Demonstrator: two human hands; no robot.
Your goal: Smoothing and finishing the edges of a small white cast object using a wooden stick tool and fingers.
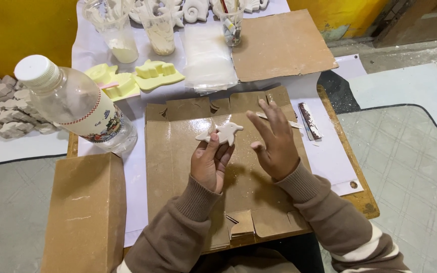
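Note:
My left hand [209,163] holds a small pale plaster dolphin figure [225,133] by its underside, above a flattened brown cardboard sheet [178,167]. Just to the right of the figure, my right hand [274,141] hovers with its fingers spread and nothing in it. Beyond that hand a thin flat stick [293,123] lies on the cardboard, and a rusty metal file [310,121] rests on the white sheet to its right.
A clear plastic bottle with a white cap [77,103] stands at the left. Yellow moulds [137,78], plastic cups [160,30], a stack of clear bags [208,58] and a cardboard square [281,45] lie farther back. A brown box [84,212] sits front left; plaster pieces [6,106] pile at far left.

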